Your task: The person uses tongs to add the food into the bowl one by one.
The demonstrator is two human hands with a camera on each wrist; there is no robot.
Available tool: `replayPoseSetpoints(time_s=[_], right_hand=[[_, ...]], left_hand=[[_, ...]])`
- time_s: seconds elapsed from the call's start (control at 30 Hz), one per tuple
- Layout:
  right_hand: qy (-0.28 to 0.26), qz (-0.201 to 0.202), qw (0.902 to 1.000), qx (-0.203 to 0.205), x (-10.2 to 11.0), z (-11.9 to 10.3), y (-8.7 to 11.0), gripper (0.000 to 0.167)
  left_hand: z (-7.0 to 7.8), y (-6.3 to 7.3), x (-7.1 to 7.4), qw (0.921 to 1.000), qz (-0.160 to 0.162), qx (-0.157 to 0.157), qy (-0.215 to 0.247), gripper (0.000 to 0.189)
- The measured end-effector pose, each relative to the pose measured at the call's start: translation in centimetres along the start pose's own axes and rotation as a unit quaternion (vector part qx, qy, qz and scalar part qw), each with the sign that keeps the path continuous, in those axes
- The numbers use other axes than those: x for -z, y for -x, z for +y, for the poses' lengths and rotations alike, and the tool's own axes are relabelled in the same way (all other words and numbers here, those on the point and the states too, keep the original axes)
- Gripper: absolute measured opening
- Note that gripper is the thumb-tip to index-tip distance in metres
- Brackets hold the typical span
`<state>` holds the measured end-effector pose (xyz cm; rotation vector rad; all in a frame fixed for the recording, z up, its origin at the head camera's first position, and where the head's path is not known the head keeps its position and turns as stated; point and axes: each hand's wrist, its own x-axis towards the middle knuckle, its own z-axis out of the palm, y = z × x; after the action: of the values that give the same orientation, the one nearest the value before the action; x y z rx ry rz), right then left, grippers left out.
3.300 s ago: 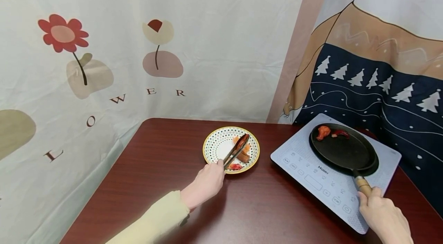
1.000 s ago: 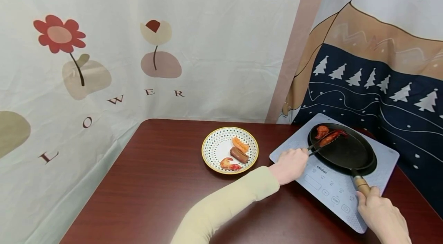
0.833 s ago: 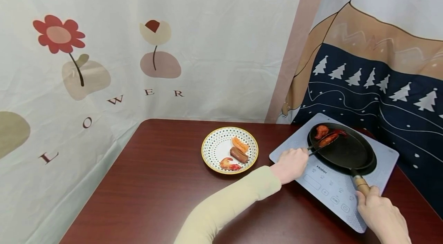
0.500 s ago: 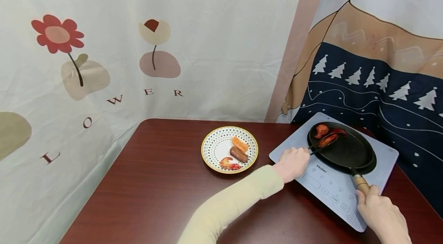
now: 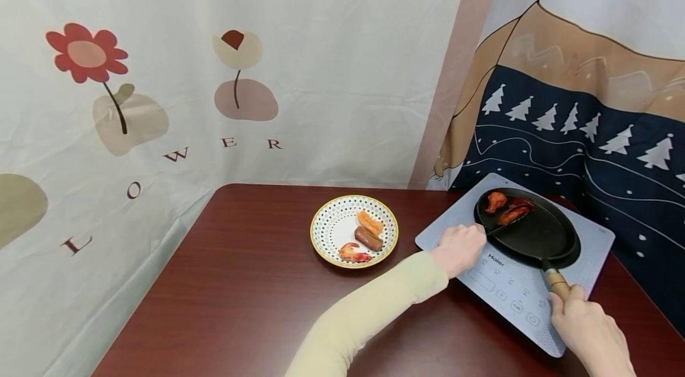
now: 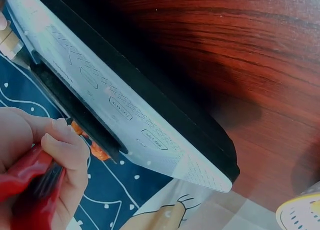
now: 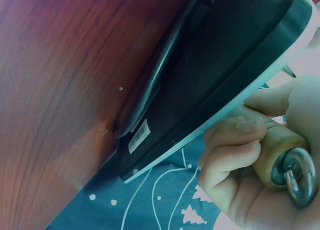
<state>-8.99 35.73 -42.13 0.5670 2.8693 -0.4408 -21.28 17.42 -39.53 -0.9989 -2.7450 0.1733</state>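
My left hand [image 5: 461, 248] grips a pair of tongs by red handles [image 6: 27, 190], seen close in the left wrist view. Their tips reach into the black frying pan [image 5: 546, 237], right at a browned piece of food [image 5: 512, 215]. Beside that piece lie an orange drumstick-like piece [image 5: 496, 202] and a dark red piece [image 5: 522, 203]. My right hand [image 5: 591, 324] wraps around the pan's wooden handle [image 5: 558, 283]. In the right wrist view the handle's end carries a metal ring [image 7: 301, 177].
The pan stands on a white induction cooker [image 5: 484, 282] at the table's right. Left of it, a dotted plate [image 5: 329, 228] holds a sausage piece [image 5: 368, 238], an orange piece [image 5: 370, 223] and a red-and-white shrimp-like piece [image 5: 354, 253]. A printed curtain [image 5: 321, 68] hangs behind the brown table [image 5: 241, 282].
My left hand has carried the browned piece in the tongs from the plate to the pan, then shifted slightly right. The right hand has kept its hold on the handle.
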Motion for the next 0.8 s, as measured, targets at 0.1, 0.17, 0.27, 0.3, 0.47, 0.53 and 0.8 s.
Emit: replayPoseSetpoints(time_s=[0.1,0.17,0.27,0.3,0.47,0.53,0.8], right_hand=[[0.001,-0.001,1.0,-0.002,0.0,0.0,0.0,0.042],[0.001,-0.003,1.0,-0.002,-0.1,0.0,0.0,0.043],[0.001,-0.003,1.0,-0.001,-0.1,0.0,0.0,0.043],[0.001,-0.003,1.0,-0.001,-0.1,0.0,0.0,0.043],[0.001,0.001,1.0,0.001,-0.1,0.1,-0.1,0.043],[0.001,0.0,1.0,0.001,-0.1,0.1,-0.1,0.043],[0.0,-0.005,1.0,-0.008,-0.1,0.0,-0.2,0.044]], left_hand=[[0.1,-0.4,-0.1,0.9999,-0.004,-0.008,-0.01,0.016],[0.2,-0.6,-0.2,0.9998,-0.012,-0.01,-0.011,0.017],[0.3,-1.0,-0.2,0.9996,-0.017,-0.015,-0.019,0.018],[0.4,-1.2,-0.2,0.9995,-0.019,-0.016,-0.018,0.019],[0.9,-2.0,-0.1,0.9993,-0.028,-0.02,-0.017,0.022],[1.1,-2.3,0.0,0.9991,-0.036,-0.019,-0.012,0.022],[1.5,-2.8,0.2,0.9989,-0.043,-0.015,0.009,0.018]])
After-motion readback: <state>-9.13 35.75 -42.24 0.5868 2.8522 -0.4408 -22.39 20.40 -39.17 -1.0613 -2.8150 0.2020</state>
